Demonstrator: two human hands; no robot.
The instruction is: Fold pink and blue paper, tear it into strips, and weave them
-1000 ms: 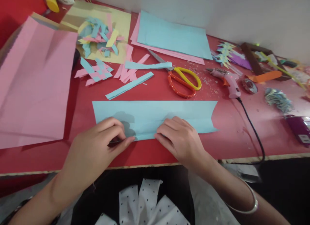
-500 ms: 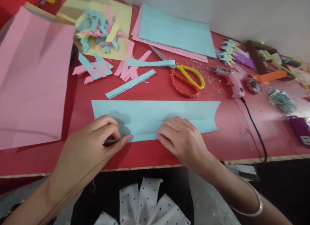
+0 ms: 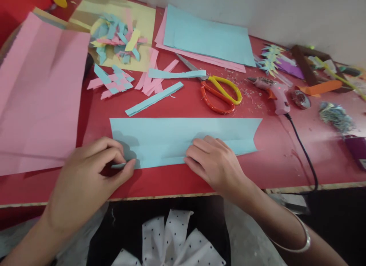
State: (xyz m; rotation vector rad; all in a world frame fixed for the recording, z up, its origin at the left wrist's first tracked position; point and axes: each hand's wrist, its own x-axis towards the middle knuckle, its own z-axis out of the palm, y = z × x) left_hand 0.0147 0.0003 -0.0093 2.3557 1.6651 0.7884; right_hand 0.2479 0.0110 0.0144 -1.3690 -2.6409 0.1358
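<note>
A long light-blue sheet of paper (image 3: 166, 138) lies lengthwise near the front edge of the red table, its near edge turned up in a narrow fold. My left hand (image 3: 100, 163) pinches that near edge close to the sheet's left end, thumb in front and fingers behind. Closed fingers of my right hand (image 3: 213, 163) press on the fold right of the middle, hiding part of it. Just beyond the sheet are a folded blue paper strip (image 3: 154, 99) and scissors (image 3: 221, 94) with one red and one yellow handle.
A large pink sheet (image 3: 42, 98) lies at left. Woven paper strips (image 3: 111, 81) and a pile of cut strips (image 3: 120, 37) are farther back. Blue and pink sheets (image 3: 208, 35) are stacked by the wall. At right rests a pink glue gun (image 3: 276, 94) with its black cord (image 3: 305, 155).
My left hand has slid left along the sheet's near edge, toward its left end. My right hand stays at about the same spot on the fold.
</note>
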